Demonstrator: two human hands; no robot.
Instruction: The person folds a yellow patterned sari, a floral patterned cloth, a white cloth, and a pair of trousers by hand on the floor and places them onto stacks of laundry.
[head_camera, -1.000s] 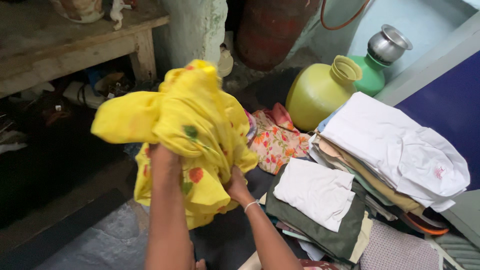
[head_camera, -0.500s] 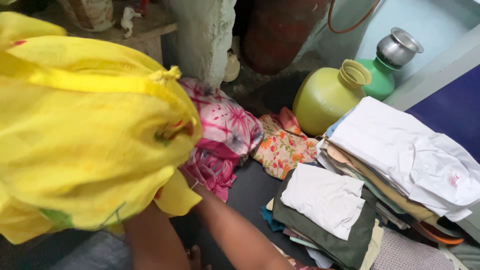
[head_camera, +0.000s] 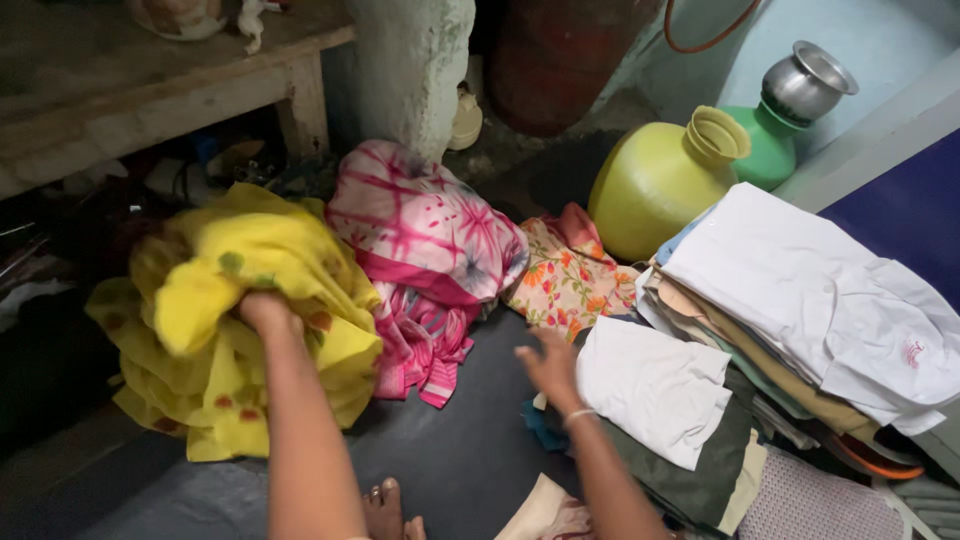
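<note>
yellow cloth (head_camera: 250, 300) bunched on floor at 9 o'clock, just beside pink cloth (head_camera: 425, 240) | left hand (head_camera: 265, 310) clamped on its top | right hand (head_camera: 548, 365) fingers spread, empty, at edge of folded pile (head_camera: 660, 395) at 3 o'clock | risk: right hand could knock the pile askew; loose yellow cloth could snag pink cloth

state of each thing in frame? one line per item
left hand: gripping the yellow cloth
right hand: open, holding nothing
yellow cloth: bunched, unfolded, on the floor
pink cloth: crumpled heap
floral cloth: loose, unfolded
white cloth: folded, on top of a stack
white shirt: folded, tops the taller stack
yellow jug: uncapped, tilted
steel pot: upright on green jug
</note>
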